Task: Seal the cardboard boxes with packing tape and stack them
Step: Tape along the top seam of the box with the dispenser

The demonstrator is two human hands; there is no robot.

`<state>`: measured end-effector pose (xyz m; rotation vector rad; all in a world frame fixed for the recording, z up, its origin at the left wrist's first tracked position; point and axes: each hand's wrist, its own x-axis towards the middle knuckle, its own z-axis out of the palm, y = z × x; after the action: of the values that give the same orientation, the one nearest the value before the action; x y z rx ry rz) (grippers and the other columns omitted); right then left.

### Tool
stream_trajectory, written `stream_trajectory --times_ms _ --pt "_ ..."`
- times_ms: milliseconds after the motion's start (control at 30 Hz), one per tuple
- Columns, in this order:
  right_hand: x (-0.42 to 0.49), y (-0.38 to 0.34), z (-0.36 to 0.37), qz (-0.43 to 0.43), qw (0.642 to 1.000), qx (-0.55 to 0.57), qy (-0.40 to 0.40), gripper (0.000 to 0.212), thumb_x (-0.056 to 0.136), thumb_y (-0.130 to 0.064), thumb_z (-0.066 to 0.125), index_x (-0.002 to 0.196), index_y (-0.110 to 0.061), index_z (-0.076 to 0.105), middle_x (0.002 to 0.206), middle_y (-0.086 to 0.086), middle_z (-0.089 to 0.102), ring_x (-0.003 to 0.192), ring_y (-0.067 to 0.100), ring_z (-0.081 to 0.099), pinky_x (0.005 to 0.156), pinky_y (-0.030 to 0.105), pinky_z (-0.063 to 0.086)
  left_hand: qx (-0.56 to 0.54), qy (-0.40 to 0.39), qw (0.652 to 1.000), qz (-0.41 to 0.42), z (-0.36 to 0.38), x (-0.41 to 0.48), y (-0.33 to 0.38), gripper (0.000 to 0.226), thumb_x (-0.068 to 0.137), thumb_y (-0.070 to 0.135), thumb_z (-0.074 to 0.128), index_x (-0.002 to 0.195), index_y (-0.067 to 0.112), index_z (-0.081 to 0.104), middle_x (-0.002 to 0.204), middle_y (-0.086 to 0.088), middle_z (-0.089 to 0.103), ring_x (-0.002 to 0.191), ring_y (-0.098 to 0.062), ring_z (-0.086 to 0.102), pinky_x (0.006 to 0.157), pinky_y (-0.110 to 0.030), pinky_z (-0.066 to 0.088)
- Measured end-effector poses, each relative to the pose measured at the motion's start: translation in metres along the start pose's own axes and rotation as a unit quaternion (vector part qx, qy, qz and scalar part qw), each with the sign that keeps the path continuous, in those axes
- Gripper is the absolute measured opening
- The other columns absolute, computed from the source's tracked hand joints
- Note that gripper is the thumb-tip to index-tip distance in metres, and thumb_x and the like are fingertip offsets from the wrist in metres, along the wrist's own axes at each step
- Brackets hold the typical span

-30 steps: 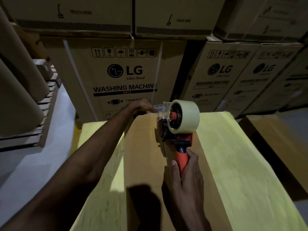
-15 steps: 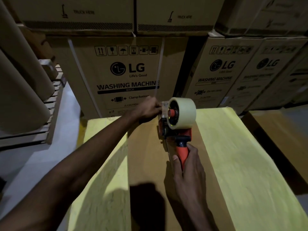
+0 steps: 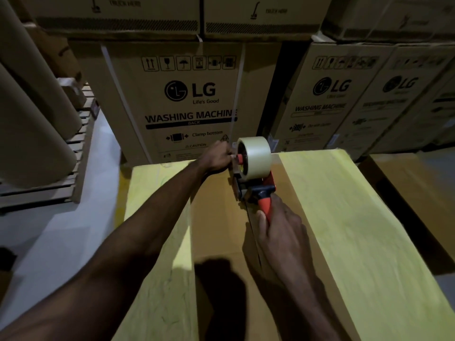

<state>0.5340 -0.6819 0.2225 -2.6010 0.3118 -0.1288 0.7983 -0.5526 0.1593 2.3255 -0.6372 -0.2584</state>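
- A person's right hand (image 3: 279, 233) grips the orange handle (image 3: 266, 208) of a tape dispenser (image 3: 254, 191), fingers wrapped round it and thumb laid along its left side.
- The dispenser stands near the far edge of a large cardboard box (image 3: 216, 217) and is set on the line where the box's two brown flaps meet.
- A roll of clear packing tape (image 3: 257, 156) sits on the dispenser's red hub, standing on edge above the box top.
- The left hand (image 3: 216, 159) reaches across the box to the front of the dispenser with fingers curled. The roll and frame block the fingertips, so it is unclear whether they pinch the tape's loose end.
- Broad yellow panels (image 3: 344, 230) run along both sides of the brown centre strip. The box fills the foreground directly beneath the camera.
- Cartons (image 3: 192, 102) printed "LG Life's Good" and "WASHING MACHINE" stand stacked in a wall just behind the box, with more of them to the right.
- Another brown box (image 3: 418, 190) lies beside the first, to its right and apart from it.
- Thick brown paper rolls (image 3: 32, 134) rest on a slatted wooden rack (image 3: 81, 148) at left, above a pale floor (image 3: 61, 230).
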Motion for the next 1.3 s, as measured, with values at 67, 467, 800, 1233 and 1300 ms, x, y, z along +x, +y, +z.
stream_trajectory --times_ms 67,467,800,1233,1300 --pt "-0.011 0.001 -0.004 0.002 1.000 0.001 0.008 0.042 0.105 -0.037 0.045 0.146 -0.028 0.040 0.126 -0.003 0.060 0.099 0.011 0.053 0.085 0.029 0.045 -0.002 -0.013 1.000 -0.003 0.001 0.004 -0.007 0.035 0.102 0.021 0.058 0.069 0.019 0.067 0.068 0.004 0.067 0.061 -0.010 0.064 0.064 -0.038 0.055" --pt "-0.086 0.006 -0.016 0.037 0.999 -0.016 -0.018 0.059 0.105 -0.046 0.038 0.160 -0.030 0.024 0.155 -0.009 0.044 0.128 0.015 0.054 0.103 0.035 0.046 0.127 0.056 0.989 0.042 0.015 -0.002 -0.009 0.045 0.108 0.051 0.044 0.076 0.026 0.063 0.062 0.006 0.054 0.061 -0.016 0.058 0.060 -0.031 0.040" --pt "-0.107 0.006 -0.015 0.030 1.000 0.000 -0.007 0.055 0.107 -0.040 0.041 0.158 -0.027 0.026 0.148 -0.007 0.048 0.124 0.010 0.053 0.100 0.025 0.042 0.310 -0.092 0.921 0.217 0.036 -0.060 0.008 0.080 0.100 0.068 0.010 0.165 0.022 0.002 0.172 -0.002 -0.006 0.157 -0.018 -0.012 0.129 -0.047 -0.007" --pt "-0.124 0.011 -0.006 0.026 0.999 -0.007 -0.017 0.056 0.108 -0.038 0.040 0.157 -0.022 0.020 0.128 0.003 0.060 0.104 0.021 0.063 0.088 0.038 0.053 0.305 -0.102 0.912 0.255 0.050 -0.113 0.022 0.060 0.101 0.048 0.030 0.152 0.021 0.046 0.159 -0.010 0.045 0.155 -0.023 0.025 0.128 -0.053 0.004" --pt "-0.132 0.014 -0.007 0.034 0.999 -0.005 -0.015 0.055 0.108 -0.038 0.040 0.156 -0.023 0.019 0.124 0.002 0.060 0.101 0.021 0.063 0.086 0.039 0.054 0.301 -0.103 0.915 0.248 0.052 -0.115 0.028 0.064 0.101 0.050 0.023 0.154 0.023 0.044 0.162 -0.007 0.041 0.156 -0.020 0.022 0.129 -0.052 0.001"
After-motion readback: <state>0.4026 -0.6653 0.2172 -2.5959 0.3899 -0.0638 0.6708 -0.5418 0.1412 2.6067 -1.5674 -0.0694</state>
